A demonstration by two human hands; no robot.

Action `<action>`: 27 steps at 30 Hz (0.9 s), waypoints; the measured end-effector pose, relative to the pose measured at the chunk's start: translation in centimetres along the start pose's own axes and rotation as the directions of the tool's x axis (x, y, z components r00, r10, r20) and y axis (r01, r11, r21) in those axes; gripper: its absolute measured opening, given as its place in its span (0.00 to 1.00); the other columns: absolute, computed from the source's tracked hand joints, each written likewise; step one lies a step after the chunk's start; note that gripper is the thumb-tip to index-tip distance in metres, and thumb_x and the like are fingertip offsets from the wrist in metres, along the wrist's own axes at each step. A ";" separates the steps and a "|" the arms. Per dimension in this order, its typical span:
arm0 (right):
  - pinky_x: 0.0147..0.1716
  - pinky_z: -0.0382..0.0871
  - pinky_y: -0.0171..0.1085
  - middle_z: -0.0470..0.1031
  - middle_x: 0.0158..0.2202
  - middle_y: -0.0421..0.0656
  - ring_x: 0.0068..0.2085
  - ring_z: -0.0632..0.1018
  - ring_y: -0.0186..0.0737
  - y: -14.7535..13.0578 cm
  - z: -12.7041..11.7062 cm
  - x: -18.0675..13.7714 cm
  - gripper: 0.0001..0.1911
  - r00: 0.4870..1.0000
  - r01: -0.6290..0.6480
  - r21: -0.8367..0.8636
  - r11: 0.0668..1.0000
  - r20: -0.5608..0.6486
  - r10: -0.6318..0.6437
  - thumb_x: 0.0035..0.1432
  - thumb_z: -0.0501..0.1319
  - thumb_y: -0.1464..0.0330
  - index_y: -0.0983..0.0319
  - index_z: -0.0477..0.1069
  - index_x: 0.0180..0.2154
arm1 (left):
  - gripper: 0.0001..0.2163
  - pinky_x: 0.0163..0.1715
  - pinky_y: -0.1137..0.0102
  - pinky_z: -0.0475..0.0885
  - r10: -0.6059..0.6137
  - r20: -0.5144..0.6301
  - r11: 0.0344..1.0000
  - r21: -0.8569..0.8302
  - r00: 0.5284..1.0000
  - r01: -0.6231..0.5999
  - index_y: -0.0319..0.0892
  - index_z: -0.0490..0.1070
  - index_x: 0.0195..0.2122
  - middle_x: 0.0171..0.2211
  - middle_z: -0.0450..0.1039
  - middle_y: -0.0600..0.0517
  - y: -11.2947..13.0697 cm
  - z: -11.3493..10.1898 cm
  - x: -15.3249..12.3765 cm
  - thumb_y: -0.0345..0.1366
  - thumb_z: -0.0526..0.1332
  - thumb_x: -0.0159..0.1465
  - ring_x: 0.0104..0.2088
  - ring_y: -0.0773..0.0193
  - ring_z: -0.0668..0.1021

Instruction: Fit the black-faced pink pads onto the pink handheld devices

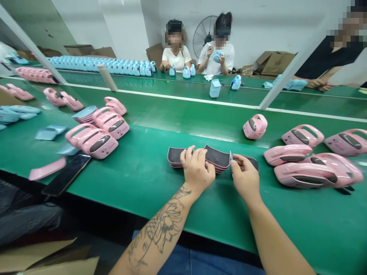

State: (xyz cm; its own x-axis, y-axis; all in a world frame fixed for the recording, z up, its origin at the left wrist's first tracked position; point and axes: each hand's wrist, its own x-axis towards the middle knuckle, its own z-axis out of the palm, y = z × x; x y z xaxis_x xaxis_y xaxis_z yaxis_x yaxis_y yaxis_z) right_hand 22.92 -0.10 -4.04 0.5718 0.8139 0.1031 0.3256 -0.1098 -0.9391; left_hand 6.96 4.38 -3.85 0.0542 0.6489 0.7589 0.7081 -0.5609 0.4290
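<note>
The left hand point(197, 168) hides part of the dark panels point(217, 156); rightmost pink casing point(348, 142) is cropped.

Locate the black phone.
Head view, left side: the black phone lies on the green table by its near edge, between a pink strip and a pink casing.

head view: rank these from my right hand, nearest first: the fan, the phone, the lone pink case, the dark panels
1. dark panels, at the fingertips of the right hand
2. lone pink case, ahead on the belt
3. phone, far left at the table edge
4. fan, by the back wall
</note>
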 end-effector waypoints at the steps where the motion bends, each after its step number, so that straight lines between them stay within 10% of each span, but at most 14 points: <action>1: 0.27 0.69 0.38 0.76 0.32 0.42 0.28 0.73 0.39 -0.1 0.1 0.0 0.25 1.000 0.016 0.002 1.000 -0.003 -0.016 0.60 0.63 0.53 0.63 0.77 0.51 | 0.17 0.64 0.47 0.61 0.002 0.010 1.000 -0.009 1.000 -0.002 0.41 0.76 0.46 0.47 0.82 0.44 0.0 0.0 0.0 0.27 0.62 0.55 0.57 0.43 0.77; 27: 0.46 0.76 0.48 0.83 0.45 0.50 0.41 0.82 0.48 0.0 0.0 -0.1 0.19 0.991 0.131 -0.006 0.991 -0.014 -0.132 0.63 0.62 0.57 0.62 0.80 0.47 | 0.07 0.61 0.44 0.64 0.124 0.053 0.990 -0.075 0.991 -0.120 0.44 0.72 0.29 0.48 0.79 0.44 0.2 0.4 -0.7 0.25 0.64 0.51 0.57 0.42 0.75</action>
State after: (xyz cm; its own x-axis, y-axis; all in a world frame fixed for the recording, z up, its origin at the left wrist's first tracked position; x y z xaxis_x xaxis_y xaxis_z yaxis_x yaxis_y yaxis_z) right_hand 22.79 -0.19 -4.03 0.5341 0.8134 0.2302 0.4028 -0.0055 -0.9153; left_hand 7.39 4.00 -4.47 0.1786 0.6007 0.7793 0.6415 -0.6716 0.3707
